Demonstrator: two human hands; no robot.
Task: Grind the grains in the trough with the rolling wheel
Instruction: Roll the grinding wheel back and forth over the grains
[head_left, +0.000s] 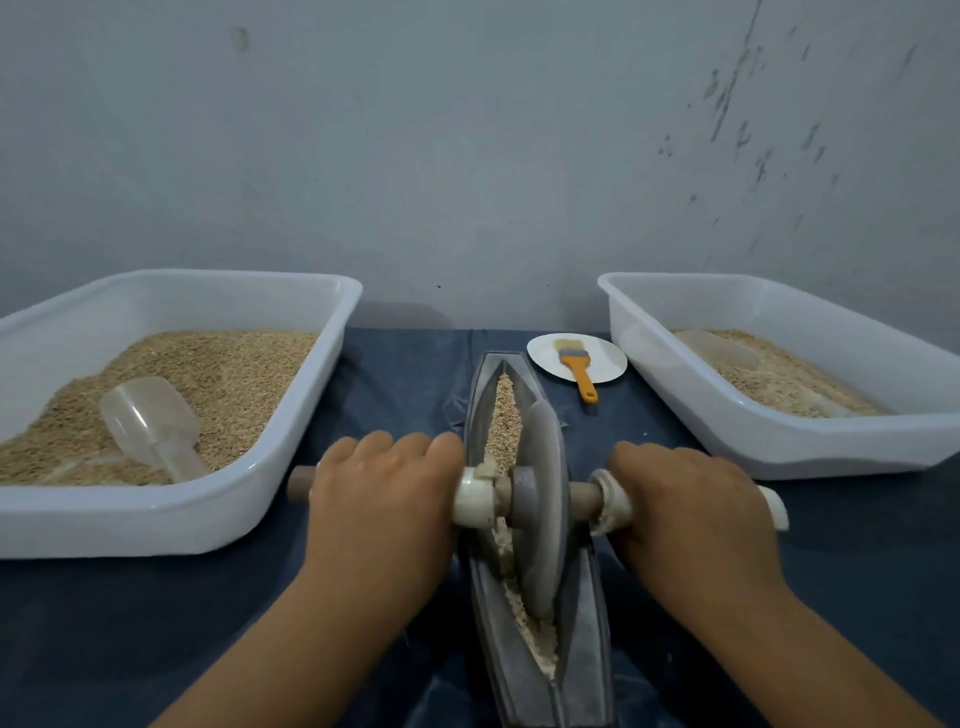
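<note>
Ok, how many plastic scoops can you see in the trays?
2. One clear scoop lies on the grain in the left white tray. The other scoop rests in the right tray. More could be buried under grain.

My left hand (382, 493) curls over the wooden axle (584, 496) at nine o'clock of the rolling wheel (540, 514); my right hand (691, 499) grips the axle at three o'clock. The wheel stands on edge in the grey trough (589, 597), with whole grains (504, 421) toward twelve o'clock and paler crushed meal toward six. At ten o'clock a white tub (156, 525) holds grain and a clear scoop (150, 426). At two o'clock sits a second tub (831, 441); at one o'clock an orange-handled brush (577, 369) lies across a white plate (605, 364).
</note>
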